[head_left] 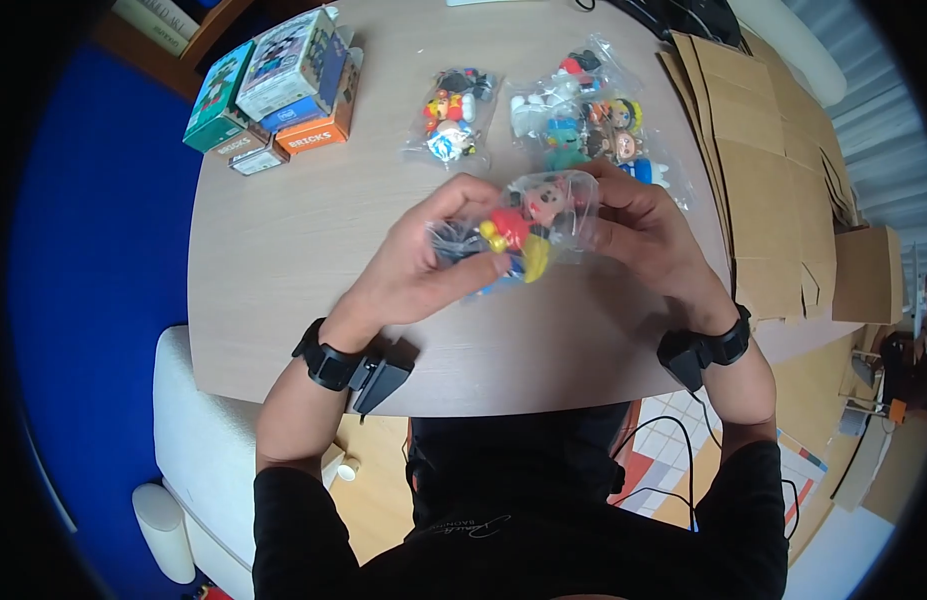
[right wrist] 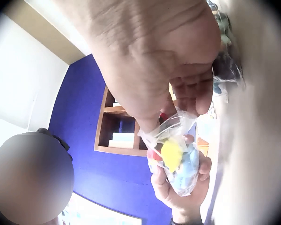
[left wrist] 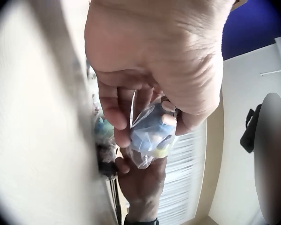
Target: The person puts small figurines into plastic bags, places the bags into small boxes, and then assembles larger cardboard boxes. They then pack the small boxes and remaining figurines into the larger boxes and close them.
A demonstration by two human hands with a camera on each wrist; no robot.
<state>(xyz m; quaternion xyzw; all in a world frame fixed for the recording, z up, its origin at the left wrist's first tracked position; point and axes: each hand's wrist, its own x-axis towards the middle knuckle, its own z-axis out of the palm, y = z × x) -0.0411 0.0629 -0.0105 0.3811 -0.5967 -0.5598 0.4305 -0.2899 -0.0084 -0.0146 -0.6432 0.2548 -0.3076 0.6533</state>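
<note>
Above the table, both hands hold a transparent plastic bag of small toy figures. One figure is red and yellow with a pinkish face and dark ears; a pale blue figure lies against it inside the plastic. My left hand grips the bag from the left, thumb across the front by the yellow feet. On the other side, my right hand pinches the bag at the figure's head end, where the plastic looks crumpled in the right wrist view. The far fingers of the right hand are partly hidden.
Beyond the hands lie bagged figures and a larger group of bagged figures. Stacked toy boxes stand at the table's back left. Folded cardboard leans along the right edge; a white seat is at lower left.
</note>
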